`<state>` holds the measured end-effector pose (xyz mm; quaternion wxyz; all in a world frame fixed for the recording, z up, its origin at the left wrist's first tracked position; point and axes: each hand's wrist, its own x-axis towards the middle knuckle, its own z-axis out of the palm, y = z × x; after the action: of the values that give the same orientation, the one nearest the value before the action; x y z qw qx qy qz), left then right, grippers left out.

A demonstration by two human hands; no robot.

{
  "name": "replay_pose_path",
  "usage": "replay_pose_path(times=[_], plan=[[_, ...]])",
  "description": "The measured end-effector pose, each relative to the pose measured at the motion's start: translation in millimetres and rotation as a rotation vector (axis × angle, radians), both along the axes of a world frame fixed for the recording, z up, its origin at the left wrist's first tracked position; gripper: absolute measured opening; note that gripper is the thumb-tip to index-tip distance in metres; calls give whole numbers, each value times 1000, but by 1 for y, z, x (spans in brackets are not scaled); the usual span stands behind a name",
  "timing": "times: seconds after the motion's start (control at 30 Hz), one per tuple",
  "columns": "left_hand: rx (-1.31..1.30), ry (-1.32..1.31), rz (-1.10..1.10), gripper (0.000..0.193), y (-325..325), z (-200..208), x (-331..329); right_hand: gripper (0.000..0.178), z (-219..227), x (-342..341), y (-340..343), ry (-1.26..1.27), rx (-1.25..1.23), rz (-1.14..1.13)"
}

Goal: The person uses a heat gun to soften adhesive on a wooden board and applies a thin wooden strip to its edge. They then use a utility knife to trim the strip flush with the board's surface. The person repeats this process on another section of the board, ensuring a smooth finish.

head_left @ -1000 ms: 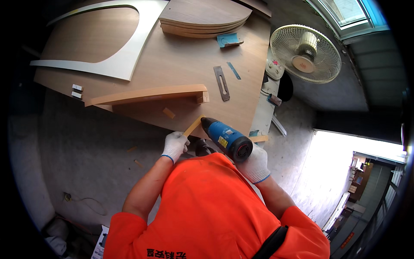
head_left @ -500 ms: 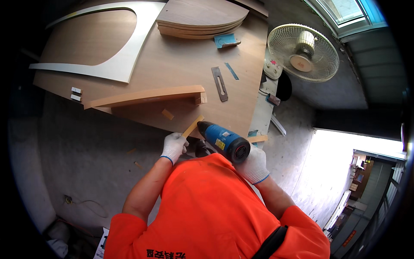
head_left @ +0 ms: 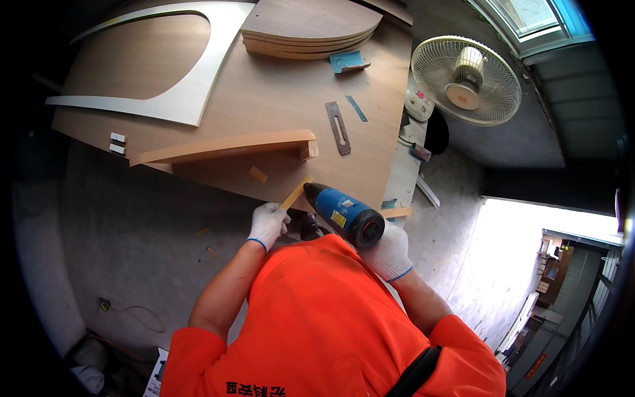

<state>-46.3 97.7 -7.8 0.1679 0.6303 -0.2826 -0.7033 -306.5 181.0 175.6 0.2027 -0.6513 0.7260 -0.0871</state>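
In white work gloves with blue cuffs, both my hands are at the near edge of the wooden tabletop. My left hand (head_left: 267,225) is closed on a thin, short strip of yellowish-brown edging (head_left: 297,192) that slants up and to the right. A blue and black heat gun (head_left: 342,213) points left, its dark nozzle close to the strip's upper end; I cannot tell whether they touch. My right hand (head_left: 389,253) grips the heat gun from below, and the gun's body hides most of those fingers. Beyond the strip a curved wooden piece (head_left: 228,145) stands on the table.
On the wooden table (head_left: 278,99) lie a slotted metal plate (head_left: 337,128), a small blue ruler-like strip (head_left: 356,108), sandpaper (head_left: 348,62) and an offcut (head_left: 258,175). Stacked curved boards (head_left: 307,20) and a white cut-out frame (head_left: 162,109) lie farther back. A fan (head_left: 466,79) stands right.
Almost nothing differs. Both hands, the edging strip and the heat gun keep their places; the whole view has shifted only very slightly.
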Motion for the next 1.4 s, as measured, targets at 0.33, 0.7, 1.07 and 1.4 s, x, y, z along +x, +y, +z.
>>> replay_pose_path(times=[0.33,0.7,1.07,1.4], plan=[[-3,-4,2,17,1,1,0,25,-11,-2,-4,57,-66,7],[-2,-14,1,20,1,-1,0,27,-2,-1,-5,0,-39,0],[-11,12,24,18,3,-3,0,24,-5,-4,-6,-5,-52,26],[-12,1,26,19,1,3,-1,23,1,-3,-3,-41,-39,65]])
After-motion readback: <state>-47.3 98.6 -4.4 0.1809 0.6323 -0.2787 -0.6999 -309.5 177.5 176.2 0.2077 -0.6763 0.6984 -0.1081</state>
